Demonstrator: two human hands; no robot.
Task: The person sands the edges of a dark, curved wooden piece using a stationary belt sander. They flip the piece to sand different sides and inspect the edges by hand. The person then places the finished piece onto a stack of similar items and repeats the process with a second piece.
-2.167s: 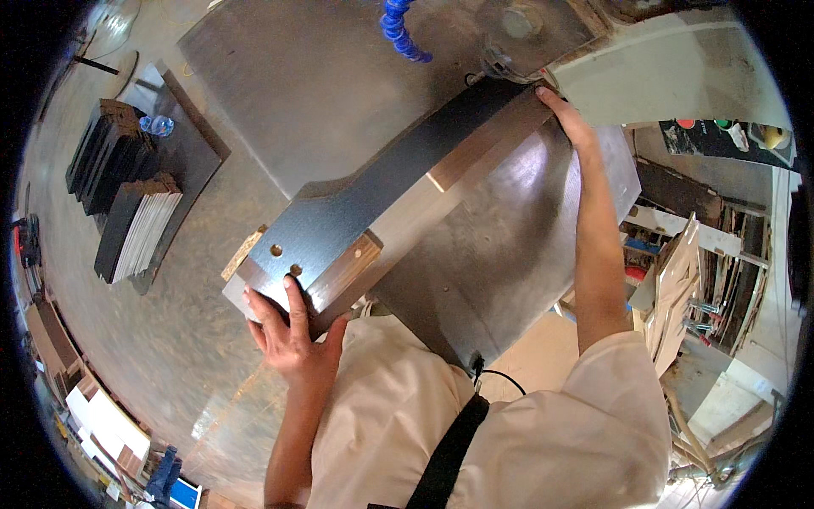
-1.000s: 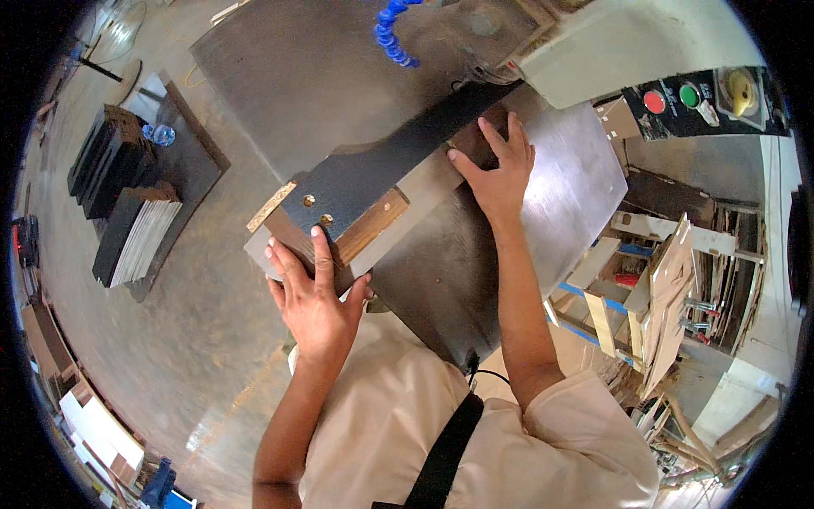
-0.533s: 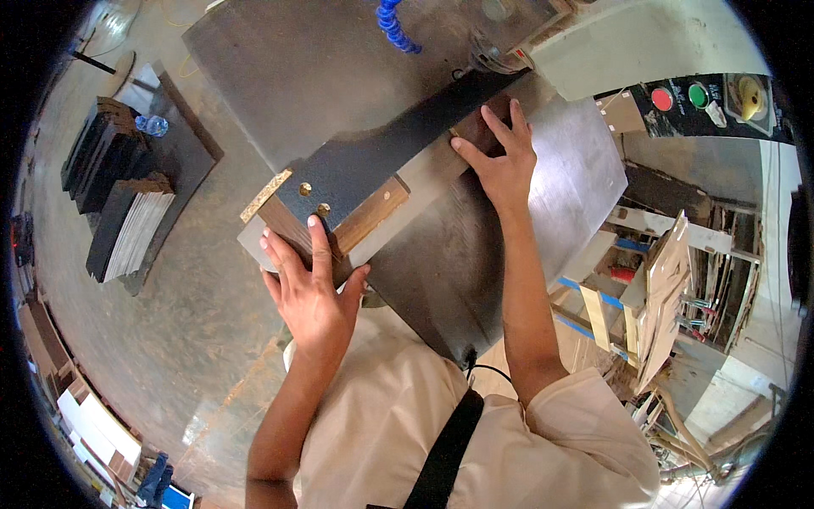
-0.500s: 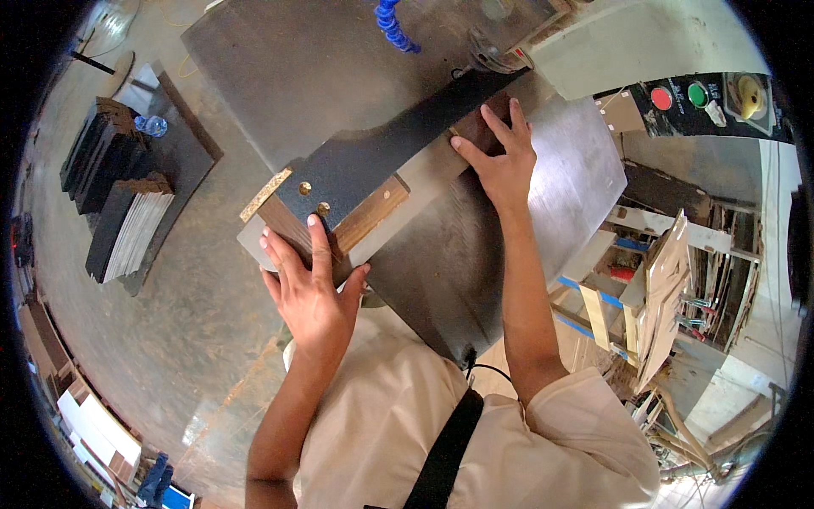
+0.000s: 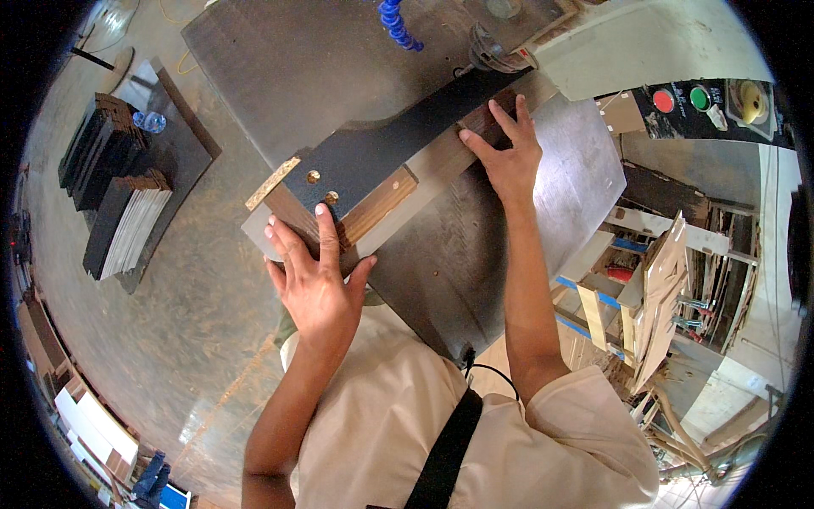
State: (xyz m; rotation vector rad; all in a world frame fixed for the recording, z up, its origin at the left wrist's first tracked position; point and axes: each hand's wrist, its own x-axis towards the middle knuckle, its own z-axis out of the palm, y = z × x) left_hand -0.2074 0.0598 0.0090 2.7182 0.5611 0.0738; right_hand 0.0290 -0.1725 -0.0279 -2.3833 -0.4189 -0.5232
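Note:
A black curved board (image 5: 386, 140) with two holes near its left end lies on a flat pale jig (image 5: 432, 170) on a metal machine table (image 5: 271, 76). Brown wooden blocks (image 5: 377, 206) border the board's near side and left end, beside a raw chipboard strip (image 5: 273, 183). My left hand (image 5: 315, 288) rests on the jig's left end, fingers spread, index fingertip by the board's corner and thumb at the near edge. Fingers apart, my right hand (image 5: 515, 161) presses on the jig's far-right part. The board's far end reaches a round machine head (image 5: 494, 53).
A blue coiled hose (image 5: 398, 25) hangs over the table's far side. Right of it sits a control panel (image 5: 708, 106) with red and green buttons. Stacked black curved boards (image 5: 127, 225) stand at left on a dark panel, near a plastic bottle (image 5: 153, 123). A wooden rack (image 5: 606, 293) is at right.
The jig and the black board have slid a little toward the far right, nearer the machine head. Both my hands have moved along with them.

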